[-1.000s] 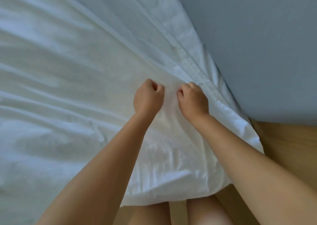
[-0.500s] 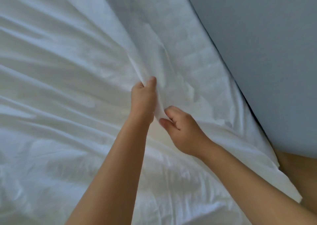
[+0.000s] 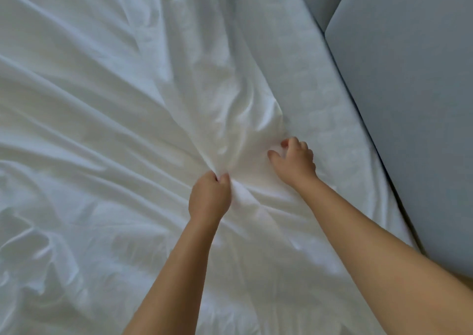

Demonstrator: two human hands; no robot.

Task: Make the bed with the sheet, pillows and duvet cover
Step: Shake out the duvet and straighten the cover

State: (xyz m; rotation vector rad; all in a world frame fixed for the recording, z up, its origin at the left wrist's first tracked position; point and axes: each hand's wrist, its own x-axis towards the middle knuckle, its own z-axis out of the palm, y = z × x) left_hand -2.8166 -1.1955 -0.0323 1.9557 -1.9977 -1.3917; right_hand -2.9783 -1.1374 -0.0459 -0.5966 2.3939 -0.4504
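Clutching bunched sheet (image 3: 128, 130) in fisted left hand (image 3: 210, 199), forearm stretched forward. Pinching sheet fold with curled right hand (image 3: 294, 160), near right edge of mattress (image 3: 307, 66). Rumpled across mattress, beside grey panel (image 3: 409, 104).

You are working in soft, diffuse light with no hard shadows. The white sheet (image 3: 102, 130) is glowing brightest at its bunched centre, nearly washing out, while faint bluish shade is sitting in the folds at left. The wide lens is bowing the grey panel (image 3: 409, 104) at right, and fine detail is looking slightly soft.
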